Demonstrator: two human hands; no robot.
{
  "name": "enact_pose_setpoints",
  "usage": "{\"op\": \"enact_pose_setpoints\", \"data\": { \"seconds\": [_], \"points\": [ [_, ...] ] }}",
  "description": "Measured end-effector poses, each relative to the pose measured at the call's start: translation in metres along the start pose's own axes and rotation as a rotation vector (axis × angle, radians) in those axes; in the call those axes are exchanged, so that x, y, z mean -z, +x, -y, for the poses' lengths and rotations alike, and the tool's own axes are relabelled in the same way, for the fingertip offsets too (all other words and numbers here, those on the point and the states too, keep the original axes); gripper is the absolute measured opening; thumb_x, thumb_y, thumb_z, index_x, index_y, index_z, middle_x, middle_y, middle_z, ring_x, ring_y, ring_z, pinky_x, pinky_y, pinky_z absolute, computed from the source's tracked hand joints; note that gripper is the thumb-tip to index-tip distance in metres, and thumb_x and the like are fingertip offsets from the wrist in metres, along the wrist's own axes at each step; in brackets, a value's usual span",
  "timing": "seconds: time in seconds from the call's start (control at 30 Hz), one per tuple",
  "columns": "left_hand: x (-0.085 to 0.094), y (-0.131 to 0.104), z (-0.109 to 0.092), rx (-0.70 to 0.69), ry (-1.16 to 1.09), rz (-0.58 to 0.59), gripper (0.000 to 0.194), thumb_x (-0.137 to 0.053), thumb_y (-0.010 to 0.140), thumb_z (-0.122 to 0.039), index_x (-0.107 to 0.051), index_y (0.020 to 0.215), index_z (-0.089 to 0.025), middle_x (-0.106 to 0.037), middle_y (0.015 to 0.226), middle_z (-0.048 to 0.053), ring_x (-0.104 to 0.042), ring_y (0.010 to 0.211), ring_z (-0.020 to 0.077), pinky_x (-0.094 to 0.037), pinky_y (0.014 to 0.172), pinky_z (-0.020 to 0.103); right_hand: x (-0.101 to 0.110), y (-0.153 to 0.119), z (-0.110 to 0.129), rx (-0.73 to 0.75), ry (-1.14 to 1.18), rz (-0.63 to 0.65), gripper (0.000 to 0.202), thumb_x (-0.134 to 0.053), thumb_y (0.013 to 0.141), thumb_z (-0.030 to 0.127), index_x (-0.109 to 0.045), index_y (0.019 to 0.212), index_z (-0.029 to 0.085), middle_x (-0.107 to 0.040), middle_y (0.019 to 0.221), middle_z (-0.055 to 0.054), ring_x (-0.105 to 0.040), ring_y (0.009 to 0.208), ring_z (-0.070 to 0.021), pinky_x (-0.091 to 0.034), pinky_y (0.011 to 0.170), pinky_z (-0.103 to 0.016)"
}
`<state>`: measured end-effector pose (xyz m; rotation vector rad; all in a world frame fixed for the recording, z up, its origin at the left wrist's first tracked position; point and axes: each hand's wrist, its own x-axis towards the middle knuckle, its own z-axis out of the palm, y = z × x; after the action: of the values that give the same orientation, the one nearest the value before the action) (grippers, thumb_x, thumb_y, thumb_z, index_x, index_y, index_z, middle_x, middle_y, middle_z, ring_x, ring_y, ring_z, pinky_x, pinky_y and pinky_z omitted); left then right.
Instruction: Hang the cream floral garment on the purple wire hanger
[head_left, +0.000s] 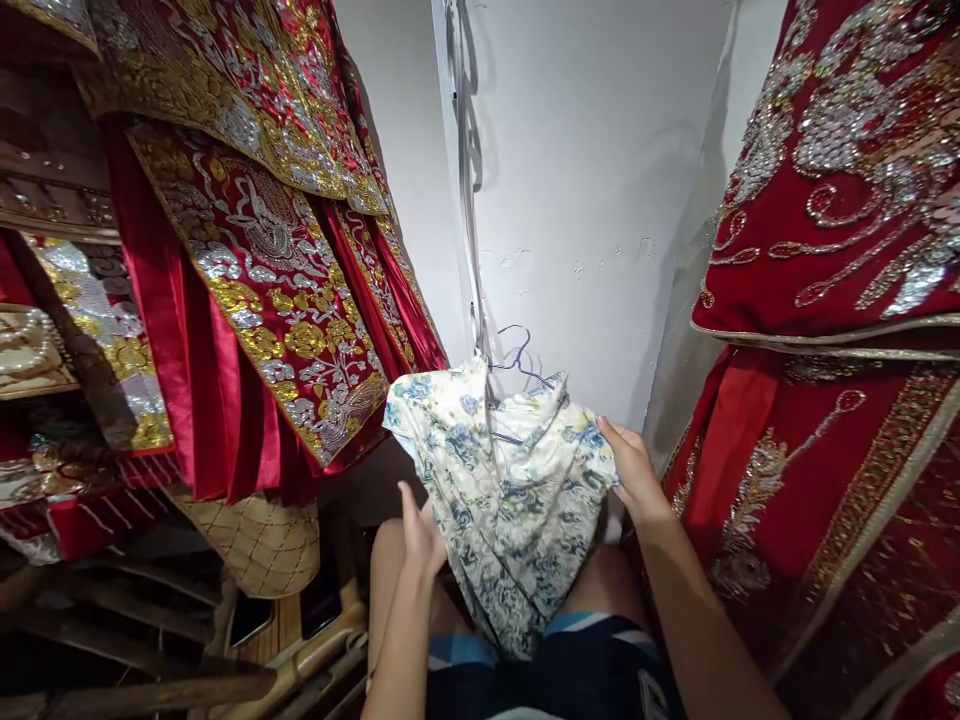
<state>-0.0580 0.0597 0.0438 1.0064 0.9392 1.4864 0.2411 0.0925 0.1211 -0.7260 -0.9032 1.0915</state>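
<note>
Currently | one hanger (518, 361) | one garment (517, 510) | right grip (636, 468) pinching it | left grip (423, 540) apart

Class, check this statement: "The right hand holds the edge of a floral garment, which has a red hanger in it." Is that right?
Not quite: the hanger is purple, not red, as the head view shows. The right hand does hold the edge of the floral garment.
</note>
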Motion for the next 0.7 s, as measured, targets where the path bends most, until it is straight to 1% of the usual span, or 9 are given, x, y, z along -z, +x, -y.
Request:
{"op": "enact_pose_setpoints", "data": {
  "seconds": [0.07, 0.2, 0.27, 0.37, 0.43, 0.47, 0.53, 0.6, 0.7],
  "points": [
    [0.005, -0.006, 0.007, 0.098, -0.064, -0.054, 0.082, -0.055, 0.070, -0.082, -0.067, 0.120, -0.018, -0.069, 0.117, 0.016, -0.053, 0.128, 0.0375, -0.045, 0.105, 0.051, -0.013, 0.007, -0.004, 0.003, -0.045, 0.038, 0.038, -0.081, 0.067, 0.053, -0.073, 0.082, 0.019, -0.075, 0.083, -0.006, -0.069, 0.091, -0.0278, -0.054, 0.078, -0.036],
    [0.008, -0.029, 0.023, 0.297, -0.021, -0.107, 0.072, -0.089, 0.051, -0.046, -0.069, 0.114, -0.017, -0.068, 0.122, 0.016, -0.053, 0.128, 0.0382, -0.039, 0.112, 0.049, -0.017, 0.001, -0.016, 0.032, -0.180, 0.050, 0.037, -0.075, 0.073, 0.054, -0.072, 0.085, 0.019, -0.074, 0.089, -0.007, -0.065, 0.100, -0.0274, -0.050, 0.087, -0.036],
    [0.001, -0.039, 0.029, 0.284, -0.024, -0.049, 0.071, -0.089, 0.052, -0.038, -0.068, 0.117, -0.016, -0.068, 0.124, 0.016, -0.055, 0.127, 0.0372, -0.037, 0.114, 0.048, -0.006, -0.008, -0.025, 0.109, -0.298, -0.080, 0.036, -0.072, 0.076, 0.053, -0.070, 0.090, 0.019, -0.072, 0.097, -0.007, -0.063, 0.104, -0.0271, -0.048, 0.090, -0.035],
    [-0.016, -0.047, 0.039, 0.249, -0.025, -0.001, 0.071, -0.089, 0.054, -0.034, -0.067, 0.119, -0.016, -0.068, 0.124, 0.017, -0.056, 0.126, 0.0352, -0.035, 0.115, 0.047, 0.008, -0.027, -0.045, 0.295, -0.456, -0.476, 0.039, -0.069, 0.078, 0.048, -0.063, 0.105, 0.021, -0.065, 0.111, -0.009, -0.058, 0.107, -0.0261, -0.045, 0.089, -0.034],
    [-0.028, -0.049, 0.045, 0.249, 0.004, -0.022, 0.068, -0.089, 0.055, -0.034, -0.067, 0.117, -0.016, -0.068, 0.123, 0.017, -0.055, 0.127, 0.0344, -0.035, 0.115, 0.046, 0.007, -0.043, -0.061, 0.301, -0.494, -0.540, 0.037, -0.067, 0.080, 0.047, -0.058, 0.106, 0.022, -0.065, 0.107, -0.009, -0.059, 0.099, -0.0242, -0.046, 0.082, -0.032],
    [-0.032, -0.049, 0.049, 0.239, 0.014, -0.034, 0.067, -0.088, 0.057, -0.035, -0.067, 0.117, -0.017, -0.067, 0.124, 0.017, -0.055, 0.128, 0.0340, -0.035, 0.115, 0.046, 0.002, -0.051, -0.070, 0.222, -0.509, -0.404, 0.033, -0.065, 0.081, 0.048, -0.058, 0.100, 0.022, -0.066, 0.098, -0.008, -0.060, 0.089, -0.0228, -0.047, 0.075, -0.031],
    [-0.038, -0.048, 0.054, 0.202, 0.032, -0.053, 0.067, -0.087, 0.059, -0.038, -0.066, 0.119, -0.017, -0.067, 0.126, 0.017, -0.056, 0.127, 0.0337, -0.036, 0.114, 0.046, -0.013, -0.066, -0.087, -0.026, -0.544, 0.113, 0.029, -0.062, 0.083, 0.050, -0.057, 0.083, 0.021, -0.066, 0.078, -0.005, -0.059, 0.071, -0.0198, -0.045, 0.065, -0.030],
    [-0.040, -0.047, 0.057, 0.140, 0.056, -0.079, 0.069, -0.085, 0.059, -0.040, -0.065, 0.119, -0.015, -0.066, 0.127, 0.017, -0.056, 0.126, 0.0337, -0.037, 0.113, 0.046, -0.030, -0.078, -0.100, -0.208, -0.584, 0.461, 0.031, -0.057, 0.087, 0.050, -0.053, 0.074, 0.021, -0.063, 0.062, -0.002, -0.055, 0.058, -0.0168, -0.041, 0.059, -0.027],
    [-0.039, -0.047, 0.054, 0.058, 0.126, -0.105, 0.067, -0.085, 0.057, -0.040, -0.066, 0.115, -0.013, -0.066, 0.126, 0.018, -0.057, 0.125, 0.0334, -0.036, 0.113, 0.045, -0.046, -0.088, -0.110, -0.242, -0.688, 0.489, 0.032, -0.053, 0.090, 0.046, -0.046, 0.071, 0.022, -0.055, 0.052, 0.004, -0.050, 0.052, -0.0136, -0.036, 0.055, -0.025]
  ]
}}
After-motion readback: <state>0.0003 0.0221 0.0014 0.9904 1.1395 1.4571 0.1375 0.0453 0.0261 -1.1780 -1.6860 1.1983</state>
